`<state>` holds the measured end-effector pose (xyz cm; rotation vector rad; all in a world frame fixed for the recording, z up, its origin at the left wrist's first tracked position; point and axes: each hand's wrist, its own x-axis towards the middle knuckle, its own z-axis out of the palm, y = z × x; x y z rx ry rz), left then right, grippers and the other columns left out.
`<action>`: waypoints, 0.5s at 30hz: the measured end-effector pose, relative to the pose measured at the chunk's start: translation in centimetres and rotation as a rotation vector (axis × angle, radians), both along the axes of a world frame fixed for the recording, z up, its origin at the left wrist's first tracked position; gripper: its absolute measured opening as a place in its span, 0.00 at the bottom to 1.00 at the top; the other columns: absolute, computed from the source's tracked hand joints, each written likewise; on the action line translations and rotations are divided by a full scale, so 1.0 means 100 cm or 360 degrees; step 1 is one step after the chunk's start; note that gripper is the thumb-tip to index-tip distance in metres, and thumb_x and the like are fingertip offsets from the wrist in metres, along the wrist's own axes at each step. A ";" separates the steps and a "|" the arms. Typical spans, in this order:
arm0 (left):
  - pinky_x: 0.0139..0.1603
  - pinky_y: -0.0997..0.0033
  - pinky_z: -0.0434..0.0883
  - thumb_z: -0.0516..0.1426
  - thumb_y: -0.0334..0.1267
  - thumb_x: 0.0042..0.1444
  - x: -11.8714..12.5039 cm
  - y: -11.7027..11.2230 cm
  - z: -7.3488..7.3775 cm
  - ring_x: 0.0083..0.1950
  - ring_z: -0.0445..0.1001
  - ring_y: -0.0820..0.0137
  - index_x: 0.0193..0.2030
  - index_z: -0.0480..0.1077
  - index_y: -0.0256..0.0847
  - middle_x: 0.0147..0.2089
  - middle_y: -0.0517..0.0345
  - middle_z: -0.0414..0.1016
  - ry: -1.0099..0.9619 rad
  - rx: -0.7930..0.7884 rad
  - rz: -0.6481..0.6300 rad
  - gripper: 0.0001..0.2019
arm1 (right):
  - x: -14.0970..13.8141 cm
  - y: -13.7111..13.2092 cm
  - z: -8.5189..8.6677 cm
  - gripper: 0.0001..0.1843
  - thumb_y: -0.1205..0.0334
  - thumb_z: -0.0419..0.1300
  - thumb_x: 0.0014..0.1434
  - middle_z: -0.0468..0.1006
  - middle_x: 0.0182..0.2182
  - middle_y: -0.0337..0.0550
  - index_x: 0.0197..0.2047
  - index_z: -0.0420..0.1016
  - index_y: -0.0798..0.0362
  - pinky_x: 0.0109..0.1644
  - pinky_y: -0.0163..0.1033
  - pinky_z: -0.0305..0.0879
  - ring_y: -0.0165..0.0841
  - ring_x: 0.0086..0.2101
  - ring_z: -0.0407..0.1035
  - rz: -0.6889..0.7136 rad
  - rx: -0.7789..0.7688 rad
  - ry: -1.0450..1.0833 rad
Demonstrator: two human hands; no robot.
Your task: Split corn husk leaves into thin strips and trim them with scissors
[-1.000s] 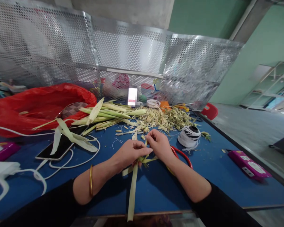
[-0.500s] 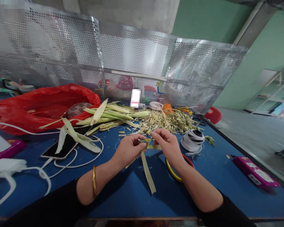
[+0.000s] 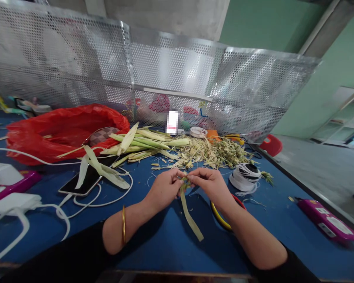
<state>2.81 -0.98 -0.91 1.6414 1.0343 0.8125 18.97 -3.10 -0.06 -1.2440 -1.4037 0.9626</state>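
Observation:
In the head view, my left hand (image 3: pixel 165 188) pinches a pale green corn husk strip (image 3: pixel 191 221) between thumb and fingers. One long end of it hangs down toward the near side of the table. From the other side, my right hand (image 3: pixel 211 185) has its thumb and forefinger closed on the upper part of the same husk, touching or nearly touching the left fingertips. The small folded piece between the fingers is partly hidden. Beneath my right wrist lies a red and yellow ring (image 3: pixel 217 217), and a spool of white cord (image 3: pixel 244 180) stands to its right.
Loose corn husks (image 3: pixel 147 142) and a heap of dry scraps (image 3: pixel 200 154) lie beyond my hands. At left are a red plastic bag (image 3: pixel 20 135), a dark phone (image 3: pixel 90 181) under a husk, and white cables. A purple case (image 3: pixel 324 218) sits right.
My right hand has come in toward my left, closing the gap between the fingertips. The hanging husk end has swung slightly right. The whole view has shifted a little.

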 end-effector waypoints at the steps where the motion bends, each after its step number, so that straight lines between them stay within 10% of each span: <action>1: 0.24 0.74 0.67 0.53 0.36 0.52 0.000 -0.001 -0.001 0.24 0.71 0.71 0.39 0.68 0.39 0.25 0.60 0.74 0.0012 0.0001 -0.0007 0.08 | 0.000 0.000 0.000 0.08 0.59 0.66 0.45 0.74 0.19 0.38 0.25 0.77 0.55 0.30 0.36 0.62 0.30 0.23 0.66 -0.0004 -0.0052 0.0029; 11: 0.28 0.75 0.64 0.52 0.35 0.52 -0.002 -0.004 0.005 0.26 0.69 0.72 0.37 0.72 0.41 0.27 0.61 0.74 0.0160 0.0273 0.0020 0.09 | -0.002 0.007 -0.014 0.13 0.58 0.68 0.39 0.70 0.19 0.33 0.25 0.69 0.54 0.27 0.33 0.57 0.27 0.21 0.62 0.0012 -0.0188 0.0138; 15: 0.24 0.76 0.64 0.52 0.35 0.52 -0.002 -0.001 0.006 0.22 0.66 0.74 0.37 0.72 0.39 0.25 0.62 0.71 -0.0045 0.0095 -0.0058 0.09 | 0.002 0.008 -0.014 0.12 0.53 0.63 0.49 0.70 0.21 0.35 0.28 0.73 0.54 0.29 0.34 0.56 0.28 0.24 0.62 -0.0021 0.0001 -0.0293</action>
